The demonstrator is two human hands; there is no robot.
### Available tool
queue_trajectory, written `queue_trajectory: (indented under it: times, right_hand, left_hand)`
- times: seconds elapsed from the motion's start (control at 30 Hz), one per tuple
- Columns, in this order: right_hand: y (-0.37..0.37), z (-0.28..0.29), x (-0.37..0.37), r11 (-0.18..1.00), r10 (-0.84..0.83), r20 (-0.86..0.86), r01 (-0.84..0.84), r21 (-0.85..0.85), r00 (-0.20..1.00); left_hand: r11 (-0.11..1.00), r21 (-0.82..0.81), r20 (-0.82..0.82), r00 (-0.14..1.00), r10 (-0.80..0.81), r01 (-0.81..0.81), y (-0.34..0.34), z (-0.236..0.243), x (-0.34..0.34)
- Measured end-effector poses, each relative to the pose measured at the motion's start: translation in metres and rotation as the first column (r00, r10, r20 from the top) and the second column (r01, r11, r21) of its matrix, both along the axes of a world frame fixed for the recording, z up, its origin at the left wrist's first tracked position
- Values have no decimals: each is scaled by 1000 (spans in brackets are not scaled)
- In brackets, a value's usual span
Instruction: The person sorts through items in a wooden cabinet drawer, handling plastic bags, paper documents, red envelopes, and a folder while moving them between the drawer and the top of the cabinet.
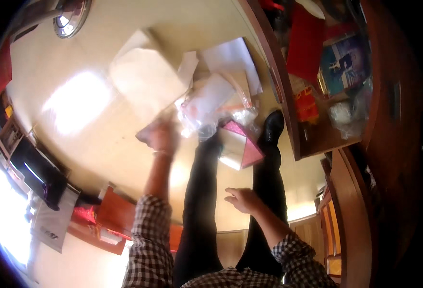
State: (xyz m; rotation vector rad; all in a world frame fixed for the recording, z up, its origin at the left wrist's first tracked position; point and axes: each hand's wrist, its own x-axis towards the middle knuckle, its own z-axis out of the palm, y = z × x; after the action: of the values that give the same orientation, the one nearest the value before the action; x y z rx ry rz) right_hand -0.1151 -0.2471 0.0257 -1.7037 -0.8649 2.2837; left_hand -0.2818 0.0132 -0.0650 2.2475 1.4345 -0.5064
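My left hand (162, 137) is stretched forward and blurred, gripping the near edge of a clear plastic sleeve (204, 103) with white paper inside. Under and beyond it lie loose white sheets (230, 57) and a pale envelope (144, 77) on the floor. My right hand (242, 198) hovers empty over my right leg, fingers loosely spread. A pink and white folded paper (242, 146) lies between my black trouser legs, near my black shoe (272, 126).
A wooden shelf unit (288, 105) on the right holds a red folder (305, 43), a magazine (346, 62) and crumpled plastic (343, 117). Red and orange papers (111, 216) and a dark bag (39, 177) lie at lower left. A round metal object (70, 19) sits top left.
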Motion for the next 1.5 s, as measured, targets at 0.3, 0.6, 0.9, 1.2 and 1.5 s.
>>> queue_trajectory:
  times: [0.3, 0.6, 0.9, 1.2, 1.5]
  right_hand:
    - [-53, -26, -16, 998, 61, 156, -55, -42, 986]
    - [-11, -9, 62, 970, -72, 373, -22, 242, 925]
    - [106, 29, 149, 343, -937, 191, 876, 340, 293]
    - [179, -53, 236, 304, -948, 245, 797, 522, 201]
    - [187, -66, 232, 24, -999, -17, 938, 347, 32]
  left_hand:
    - [599, -749, 254, 712, 655, -284, -182, 104, 132]
    - [585, -755, 325, 604, 727, -298, -180, 91, 154]
    - [483, -793, 279, 484, 829, -371, -147, 101, 138]
    - [466, -825, 266, 509, 819, -318, -168, 90, 151]
    - [437, -848, 241, 515, 822, -300, -176, 84, 147]
